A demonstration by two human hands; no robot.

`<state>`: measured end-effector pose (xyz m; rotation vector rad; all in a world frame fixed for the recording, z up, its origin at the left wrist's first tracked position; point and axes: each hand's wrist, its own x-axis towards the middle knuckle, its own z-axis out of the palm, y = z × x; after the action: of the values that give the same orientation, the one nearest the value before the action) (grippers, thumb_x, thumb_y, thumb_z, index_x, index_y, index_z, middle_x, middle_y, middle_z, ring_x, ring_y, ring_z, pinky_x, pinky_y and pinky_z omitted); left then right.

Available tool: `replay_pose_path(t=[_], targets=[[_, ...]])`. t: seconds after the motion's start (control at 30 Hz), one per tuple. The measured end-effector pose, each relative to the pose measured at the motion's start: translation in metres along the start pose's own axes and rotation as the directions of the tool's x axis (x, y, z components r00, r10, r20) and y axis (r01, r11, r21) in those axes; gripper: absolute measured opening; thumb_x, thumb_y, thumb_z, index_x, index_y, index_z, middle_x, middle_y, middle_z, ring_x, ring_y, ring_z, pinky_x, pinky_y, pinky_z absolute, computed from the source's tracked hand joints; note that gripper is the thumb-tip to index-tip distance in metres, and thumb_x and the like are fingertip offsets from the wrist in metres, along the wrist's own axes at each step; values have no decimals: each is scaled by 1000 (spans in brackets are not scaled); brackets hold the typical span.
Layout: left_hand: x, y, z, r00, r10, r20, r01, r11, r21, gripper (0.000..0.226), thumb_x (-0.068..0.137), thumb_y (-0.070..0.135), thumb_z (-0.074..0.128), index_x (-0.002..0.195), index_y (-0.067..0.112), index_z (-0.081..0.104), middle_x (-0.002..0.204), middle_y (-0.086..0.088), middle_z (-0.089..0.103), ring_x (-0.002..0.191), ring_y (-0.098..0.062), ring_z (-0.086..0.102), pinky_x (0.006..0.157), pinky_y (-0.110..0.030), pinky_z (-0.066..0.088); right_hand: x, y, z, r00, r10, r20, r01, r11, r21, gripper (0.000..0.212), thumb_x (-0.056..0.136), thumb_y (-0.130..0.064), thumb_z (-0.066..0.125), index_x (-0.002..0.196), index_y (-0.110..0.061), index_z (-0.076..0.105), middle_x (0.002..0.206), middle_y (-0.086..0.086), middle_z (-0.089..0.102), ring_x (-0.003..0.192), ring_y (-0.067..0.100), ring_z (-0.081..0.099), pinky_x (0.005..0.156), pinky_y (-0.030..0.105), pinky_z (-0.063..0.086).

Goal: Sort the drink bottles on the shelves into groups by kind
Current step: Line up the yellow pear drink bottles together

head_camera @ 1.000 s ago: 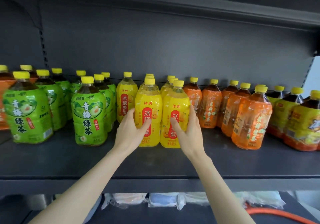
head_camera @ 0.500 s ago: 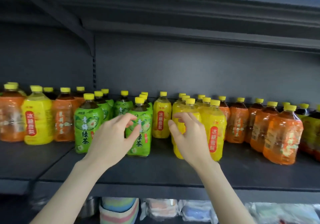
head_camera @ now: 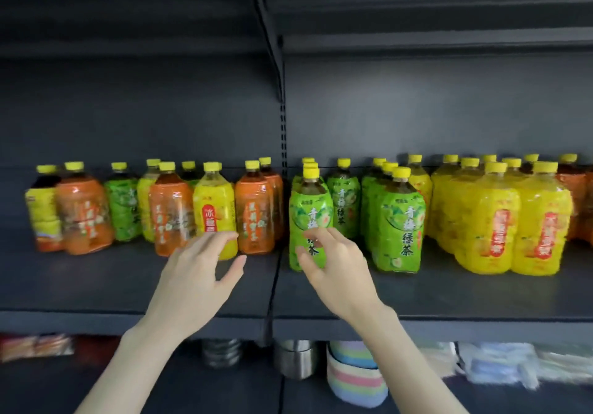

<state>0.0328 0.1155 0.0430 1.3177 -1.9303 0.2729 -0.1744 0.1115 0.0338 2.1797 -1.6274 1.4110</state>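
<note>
Drink bottles with yellow caps stand along a dark shelf (head_camera: 128,285). On the left bay the kinds are mixed: orange bottles (head_camera: 255,214), a yellow bottle (head_camera: 214,208), green ones (head_camera: 123,208). Right of the divider stand green tea bottles (head_camera: 399,227), then a block of yellow bottles (head_camera: 491,221). My left hand (head_camera: 199,272) hovers open just in front of the yellow bottle, holding nothing. My right hand (head_camera: 337,269) is open in front of the front green tea bottle (head_camera: 308,208), fingertips at its label; a grip cannot be seen.
A slotted upright post (head_camera: 282,125) splits the shelf into two bays. An upper shelf (head_camera: 417,3) hangs overhead. Below are steel cups (head_camera: 296,357), stacked pastel bowls (head_camera: 354,375) and wrapped packages (head_camera: 500,362). More orange bottles (head_camera: 577,202) stand at the far right.
The view has swung left, so the mixed left bay is now in sight. Both hands let go of the yellow bottles and moved left, open, toward the divider area.
</note>
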Motion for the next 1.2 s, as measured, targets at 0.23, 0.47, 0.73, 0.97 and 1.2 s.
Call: replay_pose_path(t=[0.23,0.47,0.73,0.97,1.2], targets=[[35,-84,4,998,-11,-56,8,998,-57,37,89,31,60,122,16,57,121,3,60,110,-20,56,85,-32,41,61,-31,75,998,-65,-3,65,998,22,30,93,-31,56,116,-13,63,111,3,63,96,25,61,77,39,51],[86,-164,40,995,-16,-100,8,996,-88,37,89,35,58,122,17,55,117,3,56,106,-18,55,82,-30,45,130,-35,147,996,-84,-16,84,996,4,30,93,-33,57,116,-15,62,114,1,63,102,23,61,79,37,51],[152,-225,61,949,-193,-250,131,961,-244,66,83,39,64,136,11,37,133,-12,41,126,-25,37,97,-31,31,184,-45,192,992,-119,-36,118,993,-31,48,93,-32,58,135,-11,47,129,6,54,120,24,47,94,36,44],[189,-259,78,961,-269,-63,188,804,-565,67,80,56,57,133,20,39,127,1,52,113,-14,52,84,-22,41,211,-63,226,996,81,-35,-78,994,78,80,91,-47,55,150,-16,12,122,12,60,114,27,55,91,35,47],[190,-272,93,976,-187,-115,77,783,-617,54,88,54,41,129,19,46,123,3,51,112,-9,46,92,-24,37,218,-81,247,970,85,-228,-115,986,-121,40,96,-41,48,129,-20,38,96,7,67,88,33,63,69,38,46]])
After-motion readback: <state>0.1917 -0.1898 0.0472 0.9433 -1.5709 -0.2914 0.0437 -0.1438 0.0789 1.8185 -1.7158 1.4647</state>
